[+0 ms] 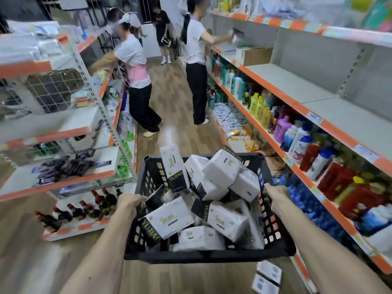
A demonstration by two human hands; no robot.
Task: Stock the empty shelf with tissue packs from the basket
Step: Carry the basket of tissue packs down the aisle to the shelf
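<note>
Head view. My left hand [129,203] and right hand [275,197] each curl over an opposite rim of the black perforated plastic basket [209,257]. It is heaped with glossy white-and-black rectangular tissue packs [221,169]. The flat grey shelf [292,83] is to my right.

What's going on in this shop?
Someone holds a black basket full of tissue packs in a shop aisle, left hand and right hand gripping its side rims. The grey shelf on the right is bare; no packs are on it yet. Further along, another person reaches into a shelf.
</note>
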